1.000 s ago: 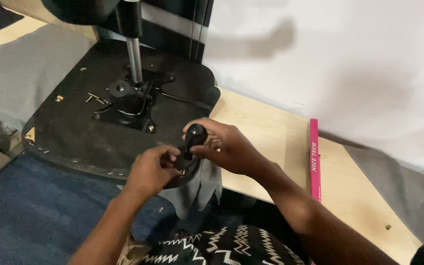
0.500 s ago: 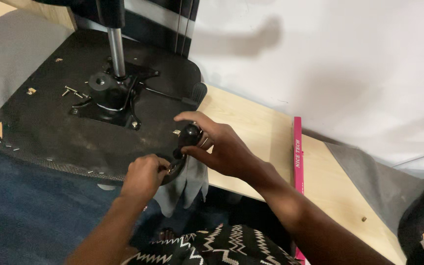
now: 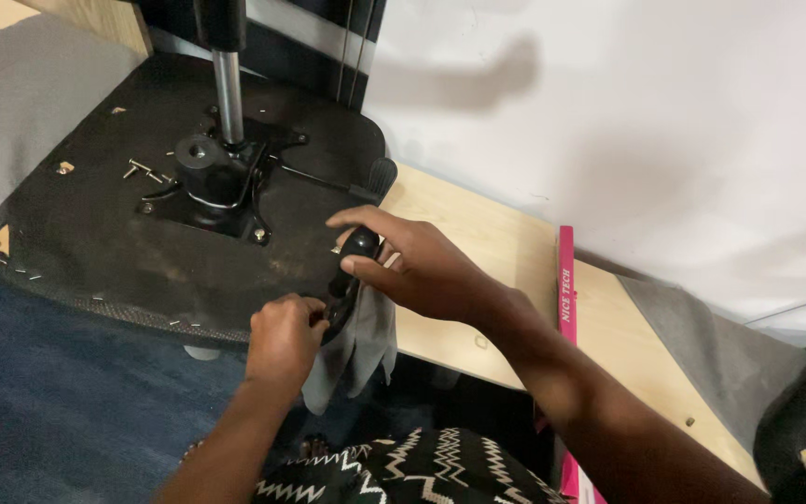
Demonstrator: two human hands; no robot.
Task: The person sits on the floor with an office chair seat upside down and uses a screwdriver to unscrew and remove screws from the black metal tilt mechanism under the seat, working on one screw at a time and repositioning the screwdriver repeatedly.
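Observation:
An upturned black chair seat (image 3: pixel 104 233) lies flat with its metal mechanism plate (image 3: pixel 212 182) and gas cylinder (image 3: pixel 229 98) standing up from it. My right hand (image 3: pixel 417 266) grips a black rounded part (image 3: pixel 354 257) at the seat's right edge. My left hand (image 3: pixel 282 336) is closed at the lower end of that same black part, near the seat's front edge. A grey cloth (image 3: pixel 356 350) hangs below both hands. What my left fingers pinch is hidden.
Loose screws (image 3: pixel 137 170) lie on the seat left of the mechanism. A lever with a black knob (image 3: pixel 380 173) sticks out to the right. A light wooden board (image 3: pixel 506 271) carries a pink strip (image 3: pixel 566 280). Blue carpet (image 3: pixel 58 401) lies below, a white wall behind.
The view has shifted and drawn closer. My hands stay together on the black part at the seat's edge, with little change in grip.

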